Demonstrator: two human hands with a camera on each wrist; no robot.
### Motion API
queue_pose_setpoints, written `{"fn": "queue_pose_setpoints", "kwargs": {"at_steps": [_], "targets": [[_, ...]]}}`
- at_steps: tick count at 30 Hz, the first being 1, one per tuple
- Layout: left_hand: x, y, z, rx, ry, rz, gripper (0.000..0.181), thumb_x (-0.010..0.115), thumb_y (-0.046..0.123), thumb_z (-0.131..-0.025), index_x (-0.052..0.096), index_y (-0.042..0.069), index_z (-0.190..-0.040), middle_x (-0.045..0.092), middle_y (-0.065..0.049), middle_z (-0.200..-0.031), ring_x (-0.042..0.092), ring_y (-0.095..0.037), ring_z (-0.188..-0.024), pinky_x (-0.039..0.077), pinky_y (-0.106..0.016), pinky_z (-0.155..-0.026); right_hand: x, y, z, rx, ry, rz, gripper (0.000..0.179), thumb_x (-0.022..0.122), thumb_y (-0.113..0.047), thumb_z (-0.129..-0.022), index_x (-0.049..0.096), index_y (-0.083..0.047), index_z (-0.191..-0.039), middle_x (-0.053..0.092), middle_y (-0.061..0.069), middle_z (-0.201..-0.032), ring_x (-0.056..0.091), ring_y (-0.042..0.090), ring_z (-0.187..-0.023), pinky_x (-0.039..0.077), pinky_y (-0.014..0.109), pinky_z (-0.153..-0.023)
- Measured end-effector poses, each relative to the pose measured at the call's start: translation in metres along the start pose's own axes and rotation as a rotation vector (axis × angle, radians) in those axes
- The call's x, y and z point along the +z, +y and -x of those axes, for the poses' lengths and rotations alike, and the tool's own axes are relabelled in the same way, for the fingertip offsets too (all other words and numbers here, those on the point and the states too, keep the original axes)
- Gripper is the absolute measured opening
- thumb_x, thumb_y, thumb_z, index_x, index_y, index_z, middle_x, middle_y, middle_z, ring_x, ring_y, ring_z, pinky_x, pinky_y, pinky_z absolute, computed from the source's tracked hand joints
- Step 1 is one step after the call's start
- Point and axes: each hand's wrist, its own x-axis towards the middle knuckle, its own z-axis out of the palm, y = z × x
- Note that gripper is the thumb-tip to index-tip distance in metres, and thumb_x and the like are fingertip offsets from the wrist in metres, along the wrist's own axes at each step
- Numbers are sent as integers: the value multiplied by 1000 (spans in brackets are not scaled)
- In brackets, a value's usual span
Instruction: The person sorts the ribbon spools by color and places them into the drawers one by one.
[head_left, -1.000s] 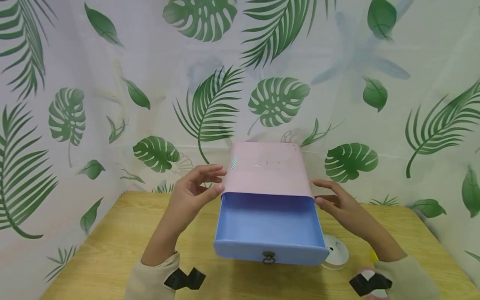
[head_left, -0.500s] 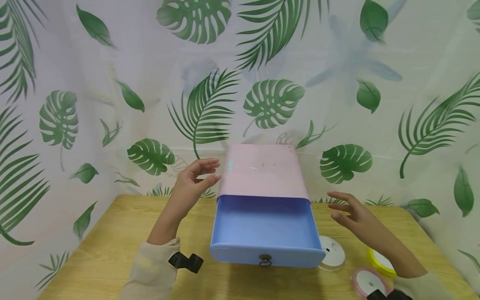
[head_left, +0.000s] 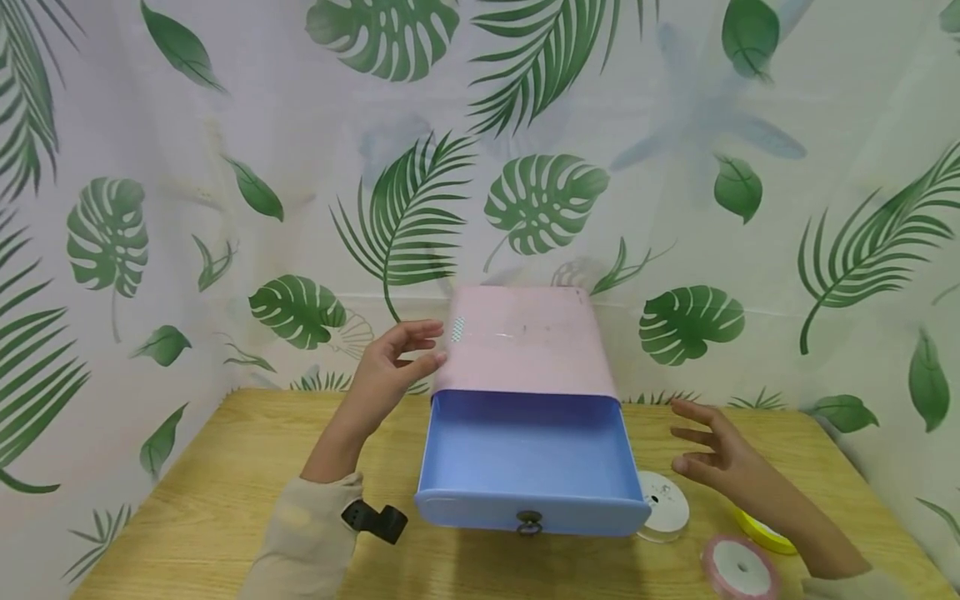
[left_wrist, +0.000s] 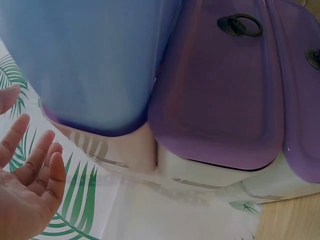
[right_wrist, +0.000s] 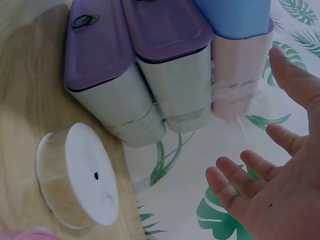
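Observation:
A small drawer cabinet with a pink top casing stands on the table, its blue top drawer pulled well out and bare inside. That drawer has a dark ring pull. Below it, the left wrist view shows pushed-in purple drawers in pale casings. My left hand is raised beside the casing's left side, fingers loosely bent, fingertips right at its edge, holding nothing. Off to the cabinet's right, my right hand hovers with fingers spread and relaxed, also holding nothing.
A white ribbon spool lies to the right of the drawer. Nearer the front right are a pink ribbon spool and a yellow spool, partly behind my right forearm. A leaf-print cloth hangs behind the wooden table.
My right hand has left the casing's right side and moved right and lower, uncovering the pink and yellow spools. My left hand stays beside the casing; the drawer remains pulled out.

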Motion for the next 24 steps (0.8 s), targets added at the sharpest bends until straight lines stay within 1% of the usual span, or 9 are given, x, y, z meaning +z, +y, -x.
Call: {"fn": "queue_pose_setpoints", "kwargs": {"at_steps": [3, 5, 8, 12, 14, 16, 19, 21, 24], "targets": [[1, -3, -2, -1, -5, 2, 42, 67, 17, -90, 57, 8, -130, 58, -11, -133, 53, -27, -121, 45, -35, -94, 3, 6, 2, -7, 0, -5, 71, 60, -12, -94, 17, -3, -150, 23, 25, -151, 38, -18, -114, 49, 16, -84], [2, -5, -2, -8, -10, 6, 42, 67, 18, -90, 57, 8, -130, 58, -10, -133, 53, -27, -122, 45, -36, -94, 5, 9, 4, -13, 1, 0, 73, 61, -11, -94, 16, -2, -150, 24, 25, -150, 35, -23, -112, 47, 14, -84], [2, -7, -2, -19, -18, 7, 43, 67, 18, -90, 57, 8, -130, 58, -10, -134, 52, -27, -123, 44, -37, -95, 8, 15, 6, -26, 1, 16, 73, 62, -9, -93, 17, -1, -149, 25, 24, -149, 33, -23, -113, 46, 15, -86], [1, -12, -2, -28, -31, 5, 43, 67, 17, -90, 57, 8, -130, 56, -10, -135, 50, -28, -124, 44, -38, -97, 13, 24, 8, 7, -4, 49, 73, 63, -13, -92, 19, -5, -150, 28, 21, -149, 33, -21, -115, 46, 17, -87], [1, -14, -2, -32, -40, 4, 43, 67, 17, -90, 57, 9, -131, 56, -10, -135, 49, -28, -125, 44, -37, -96, 15, 28, 8, 29, -11, 64, 74, 63, -15, -92, 19, -6, -150, 28, 20, -150, 39, -6, -123, 46, 17, -87], [1, -15, -2, -45, -47, 3, 43, 67, 18, -90, 58, 10, -131, 55, -9, -136, 48, -29, -125, 44, -36, -95, 17, 33, 7, 38, -20, 72, 75, 64, -14, -91, 19, -5, -150, 27, 22, -150, 43, 16, -129, 44, 16, -86], [2, -17, -1, -60, -58, 5, 43, 67, 18, -90, 58, 12, -131, 55, -8, -136, 47, -30, -126, 45, -35, -93, 22, 39, 5, 52, -32, 84, 77, 66, -15, -90, 19, -1, -149, 24, 25, -150, 38, 46, -128, 43, 19, -87], [2, -18, 0, -64, -59, 8, 42, 67, 18, -90, 58, 11, -131, 55, -8, -136, 47, -31, -126, 45, -35, -93, 26, 42, 4, 54, -37, 97, 79, 69, -15, -88, 20, 1, -148, 24, 28, -149, 37, 51, -127, 46, 30, -91], [1, -20, 1, -66, -57, 10, 42, 67, 16, -90, 59, 11, -130, 55, -9, -136, 48, -30, -125, 45, -35, -93, 32, 45, 4, 69, -45, 114, 82, 72, -16, -85, 22, 3, -147, 24, 31, -147, 35, 54, -126, 44, 53, -94]]}}
